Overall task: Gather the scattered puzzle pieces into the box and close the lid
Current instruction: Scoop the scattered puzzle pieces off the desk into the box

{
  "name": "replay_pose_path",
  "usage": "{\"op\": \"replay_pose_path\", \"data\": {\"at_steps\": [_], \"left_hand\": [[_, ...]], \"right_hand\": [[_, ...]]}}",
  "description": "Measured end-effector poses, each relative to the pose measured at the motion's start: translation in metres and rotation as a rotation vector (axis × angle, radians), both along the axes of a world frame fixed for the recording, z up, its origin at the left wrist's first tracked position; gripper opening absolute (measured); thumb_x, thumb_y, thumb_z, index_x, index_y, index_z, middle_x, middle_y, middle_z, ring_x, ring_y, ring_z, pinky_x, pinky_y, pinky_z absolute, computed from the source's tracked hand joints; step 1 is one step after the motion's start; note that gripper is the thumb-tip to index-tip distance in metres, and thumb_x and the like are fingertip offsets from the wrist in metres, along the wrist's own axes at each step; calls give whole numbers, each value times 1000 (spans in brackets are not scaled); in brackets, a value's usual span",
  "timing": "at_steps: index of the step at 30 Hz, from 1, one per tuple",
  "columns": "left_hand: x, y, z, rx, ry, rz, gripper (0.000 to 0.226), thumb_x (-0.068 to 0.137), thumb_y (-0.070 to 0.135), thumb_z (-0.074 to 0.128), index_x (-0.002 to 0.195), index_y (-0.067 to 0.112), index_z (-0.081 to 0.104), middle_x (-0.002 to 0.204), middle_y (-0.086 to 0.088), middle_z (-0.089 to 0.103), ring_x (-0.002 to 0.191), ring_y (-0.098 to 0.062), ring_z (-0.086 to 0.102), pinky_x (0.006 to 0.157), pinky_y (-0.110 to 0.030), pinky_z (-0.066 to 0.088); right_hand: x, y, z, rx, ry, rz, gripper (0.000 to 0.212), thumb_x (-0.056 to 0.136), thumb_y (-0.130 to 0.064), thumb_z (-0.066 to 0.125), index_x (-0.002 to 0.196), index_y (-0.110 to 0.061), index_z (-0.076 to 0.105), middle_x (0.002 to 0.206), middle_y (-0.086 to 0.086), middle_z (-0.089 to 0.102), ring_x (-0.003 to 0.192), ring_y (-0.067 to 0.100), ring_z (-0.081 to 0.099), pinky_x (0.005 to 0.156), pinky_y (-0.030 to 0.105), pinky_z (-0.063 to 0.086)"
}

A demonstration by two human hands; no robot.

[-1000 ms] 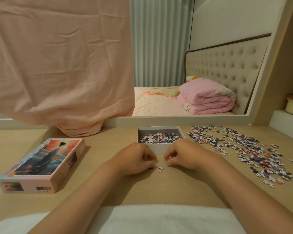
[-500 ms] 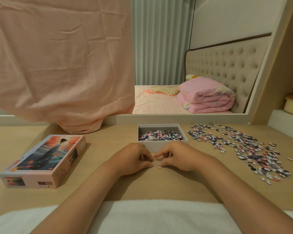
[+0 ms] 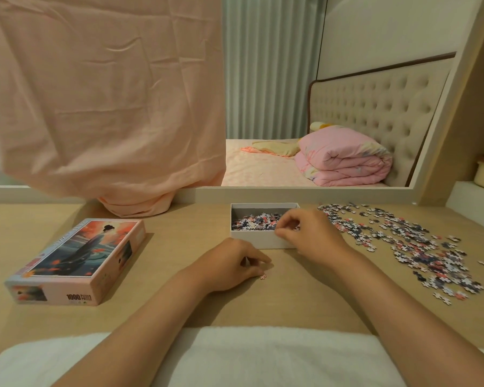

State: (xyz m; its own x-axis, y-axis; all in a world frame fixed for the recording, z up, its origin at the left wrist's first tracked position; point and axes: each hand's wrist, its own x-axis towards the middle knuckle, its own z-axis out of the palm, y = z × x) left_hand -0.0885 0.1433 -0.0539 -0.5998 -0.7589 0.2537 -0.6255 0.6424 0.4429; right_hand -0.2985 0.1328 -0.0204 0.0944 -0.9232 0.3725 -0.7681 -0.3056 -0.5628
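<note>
Pieces (image 3: 419,247), small, flat and knobbed in pink, white and dark blue, sit partly in the box (image 3: 259,242) and mostly loose on the right of the table (image 3: 179,247). At the far left lies the lid (image 3: 78,258), a flat card rectangle printed with a robed figure, picture side up on the tan wood-look top. The left hand (image 3: 229,263) rests on the table with curled fingers; whether it holds anything I cannot tell. One pink piece (image 3: 263,276) lies just beside its fingertips. The open box, of white-walled card, holds a shallow heap of pieces. The right hand (image 3: 310,236) hovers over its near right corner with fingertips pinched together; what they grasp is hidden. Right of it the loose pieces spread in a wide scatter.
</note>
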Motion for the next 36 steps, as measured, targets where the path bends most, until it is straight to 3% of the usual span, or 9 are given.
{"op": "replay_pose_path", "data": {"at_steps": [4, 8, 16, 18, 23, 26, 29, 32, 36], "left_hand": [[-6, 0, 6, -22, -82, -73, 18, 88, 24, 70, 103, 30, 77, 88, 7, 66, 79, -8, 59, 77, -28, 49], [-10, 1, 9, 6, -76, -86, 16, 86, 22, 72, 99, 28, 78, 78, 18, 59, 76, -4, 57, 74, -22, 47], [-4, 1, 5, 117, 15, -88, 16, 83, 22, 76, 98, 26, 79, 86, 20, 68, 85, -2, 64, 79, -19, 50], [-6, 1, 6, 125, 6, -70, 16, 81, 22, 78, 96, 28, 79, 87, 19, 69, 83, -3, 64, 78, -22, 51], [-11, 7, 11, 167, 14, -63, 13, 83, 18, 75, 82, 32, 72, 76, 19, 68, 71, 2, 58, 66, -12, 42], [-16, 0, 17, 72, 212, 59, 13, 84, 15, 68, 79, 27, 69, 78, 11, 70, 70, -1, 58, 67, -18, 44], [-22, -23, 30, -83, 420, 281, 11, 84, 13, 67, 80, 24, 68, 72, 14, 65, 63, 4, 54, 62, -15, 40], [-27, -50, 32, -169, 230, 394, 3, 86, 24, 67, 87, 27, 69, 81, 14, 67, 75, -2, 58, 69, -26, 47], [-34, -65, 17, -238, -54, 422, 25, 96, 41, 52, 107, 32, 71, 111, 4, 67, 107, -23, 54, 86, -36, 42]], "right_hand": [[4, -11, 1, -130, 61, -138, 6, 88, -34, 68, 87, -33, 74, 87, -15, 72, 83, 10, 61, 64, 26, 37], [1, -16, -6, -134, 182, -135, 19, 96, -33, 60, 106, -33, 75, 109, -9, 69, 102, 18, 61, 70, 27, 37], [-5, -3, -9, -147, 203, -11, 19, 95, -31, 58, 103, -34, 75, 104, -12, 65, 97, 13, 58, 73, 29, 43], [-3, 3, -9, -110, 172, 59, 17, 93, -31, 61, 101, -34, 75, 103, -14, 67, 96, 11, 60, 80, 31, 49], [1, 6, -10, -92, 136, 88, 16, 93, -31, 62, 102, -34, 75, 103, -15, 67, 98, 9, 61, 84, 32, 51], [-3, 2, -8, -151, 162, -12, 19, 94, -31, 58, 105, -36, 73, 110, -13, 63, 105, 11, 57, 82, 31, 47], [-10, -5, -12, -184, 309, -98, 24, 93, -36, 58, 115, -38, 68, 119, -9, 59, 118, 16, 49, 90, 33, 41], [-14, -12, -18, -109, 338, -105, 43, 94, -41, 56, 136, -30, 56, 142, 3, 48, 133, 24, 38, 109, 36, 30], [-15, -15, -25, 157, 179, -49, 63, 98, -45, 49, 154, -22, 30, 162, 6, 17, 149, 23, 19, 119, 36, 20]]}}
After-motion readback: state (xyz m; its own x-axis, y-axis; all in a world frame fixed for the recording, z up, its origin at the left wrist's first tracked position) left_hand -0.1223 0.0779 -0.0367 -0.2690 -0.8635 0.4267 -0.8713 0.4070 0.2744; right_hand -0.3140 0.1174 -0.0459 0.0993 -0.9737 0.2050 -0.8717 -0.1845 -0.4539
